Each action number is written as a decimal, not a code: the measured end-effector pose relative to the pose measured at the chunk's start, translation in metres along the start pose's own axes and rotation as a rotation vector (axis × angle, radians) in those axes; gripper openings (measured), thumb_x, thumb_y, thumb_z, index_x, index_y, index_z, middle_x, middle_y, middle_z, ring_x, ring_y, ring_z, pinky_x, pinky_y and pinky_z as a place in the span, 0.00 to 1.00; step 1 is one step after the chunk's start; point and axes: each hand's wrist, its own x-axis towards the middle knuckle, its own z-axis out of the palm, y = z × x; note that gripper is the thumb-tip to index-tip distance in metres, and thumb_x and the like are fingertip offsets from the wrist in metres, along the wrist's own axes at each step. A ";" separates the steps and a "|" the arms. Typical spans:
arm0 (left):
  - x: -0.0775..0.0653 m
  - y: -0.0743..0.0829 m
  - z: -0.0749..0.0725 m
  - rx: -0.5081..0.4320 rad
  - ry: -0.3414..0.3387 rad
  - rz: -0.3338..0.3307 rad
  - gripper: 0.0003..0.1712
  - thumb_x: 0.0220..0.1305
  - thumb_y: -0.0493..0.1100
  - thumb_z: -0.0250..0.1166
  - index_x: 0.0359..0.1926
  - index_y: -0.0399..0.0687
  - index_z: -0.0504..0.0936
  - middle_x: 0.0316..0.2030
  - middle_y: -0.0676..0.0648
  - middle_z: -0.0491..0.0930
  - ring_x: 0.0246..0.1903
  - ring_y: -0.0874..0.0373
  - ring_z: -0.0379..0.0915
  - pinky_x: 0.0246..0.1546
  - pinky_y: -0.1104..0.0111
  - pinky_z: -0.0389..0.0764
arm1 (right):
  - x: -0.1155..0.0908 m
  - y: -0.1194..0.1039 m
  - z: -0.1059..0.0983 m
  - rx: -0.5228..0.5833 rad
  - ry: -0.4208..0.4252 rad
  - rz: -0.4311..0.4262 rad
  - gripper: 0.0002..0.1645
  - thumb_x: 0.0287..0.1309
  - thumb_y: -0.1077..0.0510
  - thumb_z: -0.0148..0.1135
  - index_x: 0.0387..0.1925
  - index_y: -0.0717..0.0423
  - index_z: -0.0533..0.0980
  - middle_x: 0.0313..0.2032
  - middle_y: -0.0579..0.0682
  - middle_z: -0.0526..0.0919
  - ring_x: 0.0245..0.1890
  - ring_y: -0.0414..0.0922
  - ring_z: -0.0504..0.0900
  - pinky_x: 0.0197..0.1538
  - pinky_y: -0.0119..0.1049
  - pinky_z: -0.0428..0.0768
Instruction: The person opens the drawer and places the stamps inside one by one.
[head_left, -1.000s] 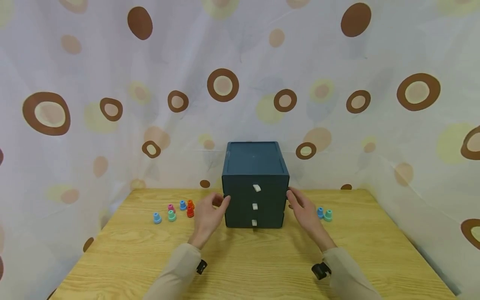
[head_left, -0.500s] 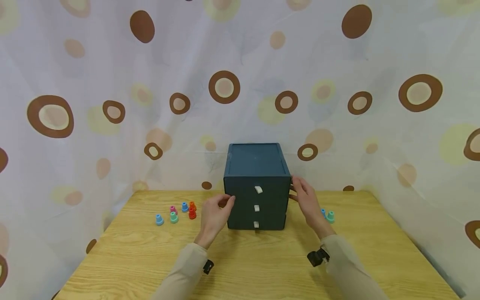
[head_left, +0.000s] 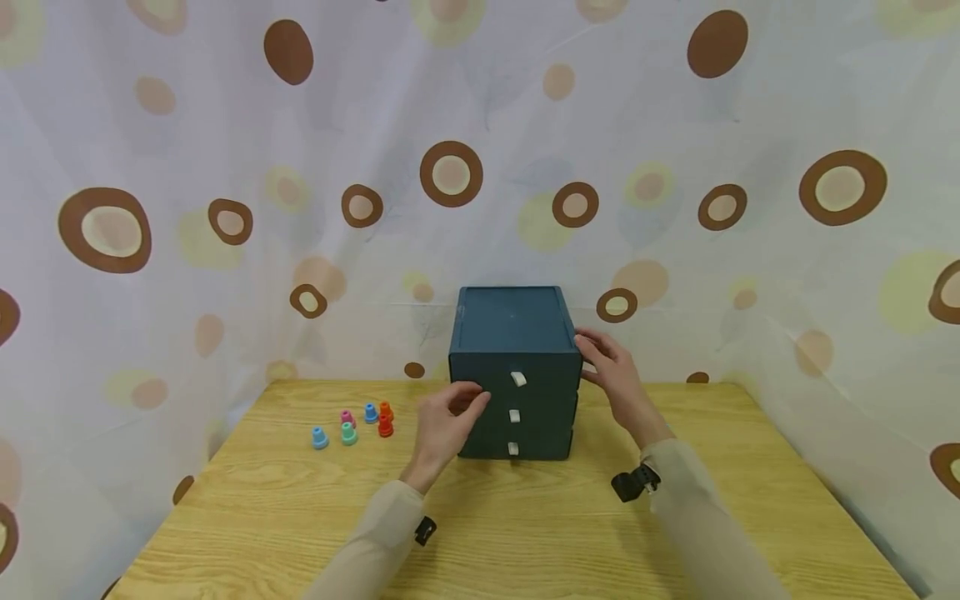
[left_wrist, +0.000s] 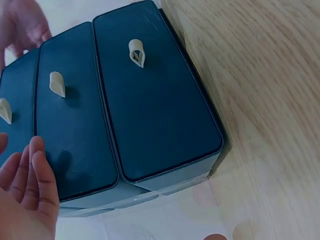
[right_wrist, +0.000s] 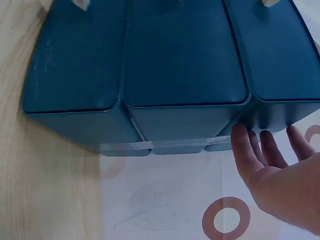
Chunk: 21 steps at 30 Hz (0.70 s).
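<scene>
A dark blue cabinet with three stacked drawers (head_left: 510,321) stands at the back of the table, each drawer front bearing a small white loop pull (head_left: 518,379). My left hand (head_left: 444,427) is before the cabinet's front, left of the pulls, its fingers loosely bent and holding nothing. In the left wrist view its fingers (left_wrist: 45,185) are extended, with a shadow on the middle drawer front beside them. My right hand (head_left: 617,379) is at the cabinet's upper right side. The right wrist view shows its spread fingers (right_wrist: 245,150) with the tips against the top drawer's side wall.
Several small coloured stepped plastic pegs stand on the wooden table (head_left: 247,517) to the left, among them a blue one (head_left: 320,439), a mint one (head_left: 348,434) and a red one (head_left: 386,427). Behind the cabinet hangs a spotted curtain (head_left: 510,100).
My left hand has shifted from the cabinet's left edge rightward across its front. The right hand has risen along the right side, and its arm now hides the pegs there.
</scene>
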 end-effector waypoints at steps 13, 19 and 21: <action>0.005 0.005 0.020 -0.132 -0.030 0.059 0.15 0.61 0.42 0.70 0.49 0.45 0.86 0.39 0.45 0.88 0.34 0.55 0.85 0.36 0.71 0.84 | 0.006 -0.010 -0.004 0.025 -0.123 -0.003 0.34 0.73 0.47 0.51 0.74 0.55 0.60 0.76 0.55 0.53 0.76 0.56 0.50 0.71 0.61 0.58; 0.006 0.016 0.029 -0.227 -0.045 0.004 0.19 0.62 0.43 0.70 0.53 0.47 0.84 0.42 0.44 0.87 0.38 0.51 0.85 0.40 0.69 0.84 | 0.005 -0.011 -0.008 0.006 -0.154 -0.007 0.34 0.73 0.46 0.51 0.74 0.54 0.60 0.76 0.55 0.53 0.76 0.57 0.50 0.71 0.62 0.58; 0.007 0.025 0.029 -0.240 -0.060 -0.019 0.19 0.62 0.41 0.69 0.54 0.43 0.83 0.43 0.42 0.87 0.39 0.48 0.85 0.41 0.68 0.84 | 0.005 -0.011 -0.009 0.003 -0.158 -0.009 0.34 0.73 0.47 0.51 0.74 0.55 0.60 0.76 0.55 0.53 0.76 0.57 0.50 0.71 0.62 0.58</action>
